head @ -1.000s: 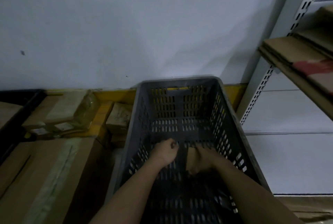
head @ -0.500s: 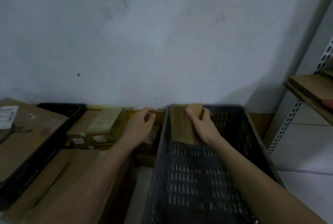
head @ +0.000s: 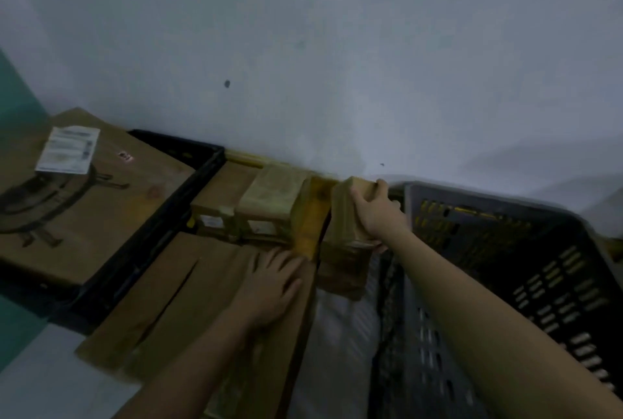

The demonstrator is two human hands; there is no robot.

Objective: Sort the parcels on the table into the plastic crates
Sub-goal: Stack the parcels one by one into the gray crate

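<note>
- Parcels are being sorted, and one small brown parcel (head: 347, 213) is in the right hand (head: 377, 216). The fingers (head: 382, 186) curl over its far end and grip it. It sits just left of the grey crate's rim, by the wall, not yet inside.
- Left hand (head: 273, 287) lies flat with its fingers spread on a big flat cardboard box (head: 175, 300). It holds nothing.
- Under the held parcel there is another brown parcel (head: 344, 270), touching or almost touching it.
- To the left, a few taped parcels (head: 269, 202) stand in a row at the back edge of the bench, against the wall. These are not sorted yet.
- Grey crate (head: 505, 250) is on the right. The part of its inside that shows looks empty, but the arm hides some of it.
- Black crate (head: 188, 162) is on the far left, with a large box with a white label (head: 84, 182) lying in it.
- My guess is the job is far from done. One parcel is on its way, and several more wait.
</note>
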